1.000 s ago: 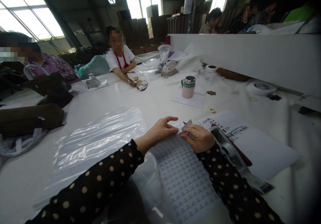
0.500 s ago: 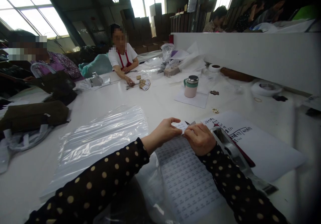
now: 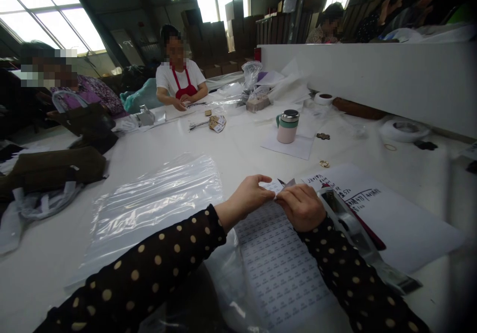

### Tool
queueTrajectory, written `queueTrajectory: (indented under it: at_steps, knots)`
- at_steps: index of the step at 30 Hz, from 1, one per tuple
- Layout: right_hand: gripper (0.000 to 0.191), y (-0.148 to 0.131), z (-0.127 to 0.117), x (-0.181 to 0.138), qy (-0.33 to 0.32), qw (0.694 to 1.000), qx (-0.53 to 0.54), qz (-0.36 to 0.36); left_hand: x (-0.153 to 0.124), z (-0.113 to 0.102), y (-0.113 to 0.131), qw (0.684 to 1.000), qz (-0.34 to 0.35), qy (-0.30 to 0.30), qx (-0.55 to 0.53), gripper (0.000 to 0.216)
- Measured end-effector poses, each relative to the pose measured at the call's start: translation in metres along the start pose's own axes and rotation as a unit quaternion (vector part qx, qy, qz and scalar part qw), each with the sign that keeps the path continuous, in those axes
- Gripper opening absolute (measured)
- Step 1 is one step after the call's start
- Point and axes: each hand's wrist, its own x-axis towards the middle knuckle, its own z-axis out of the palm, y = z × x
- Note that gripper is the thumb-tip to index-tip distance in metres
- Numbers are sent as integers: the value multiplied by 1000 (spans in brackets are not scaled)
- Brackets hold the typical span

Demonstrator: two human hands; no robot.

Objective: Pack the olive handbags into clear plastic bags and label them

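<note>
My left hand (image 3: 249, 198) holds a small white printed label (image 3: 273, 186) between thumb and fingers. At the label's near right edge, my right hand (image 3: 303, 208) is closed in a pinch, its fingertips meeting those of the left; exactly what lies between them is partly hidden. Both hands are above a sheet (image 3: 285, 273) printed with rows of small text. A dark and grey pointed piece (image 3: 286, 182) shows just behind my right fingers. Beside my right forearm lies a grey metal tool (image 3: 345, 223), possibly a tape dispenser. Clear plastic bags (image 3: 156, 201) are stacked left of my hands.
A handwritten paper (image 3: 402, 223) lies at right, with gold rings (image 3: 324, 164) behind it. A lidded mug (image 3: 288, 126) stands farther back. Dark green bags (image 3: 55, 171) lie at left. Across the table, a person in a red apron (image 3: 185, 87) sits near tags (image 3: 217, 123).
The view has shifted slightly. My hands remain together at the label, the right fingers a little more extended. Across the table, the other person's hand has drawn back from the tags.
</note>
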Motion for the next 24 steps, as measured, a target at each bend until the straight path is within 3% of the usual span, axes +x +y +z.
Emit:
queueTrajectory:
  at_steps: [12, 17, 24]
  knots:
    - [10, -6, 1, -2, 12, 999, 28, 11, 0, 2, -8, 998, -44, 31, -35, 46]
    - [18, -4, 5, -5, -1, 999, 30, 21, 2, 1, -12, 1000, -16, 19, 9, 46]
    - [4, -1, 7, -13, 5, 999, 26, 20, 2, 2, -11, 996, 34, 18, 85, 43]
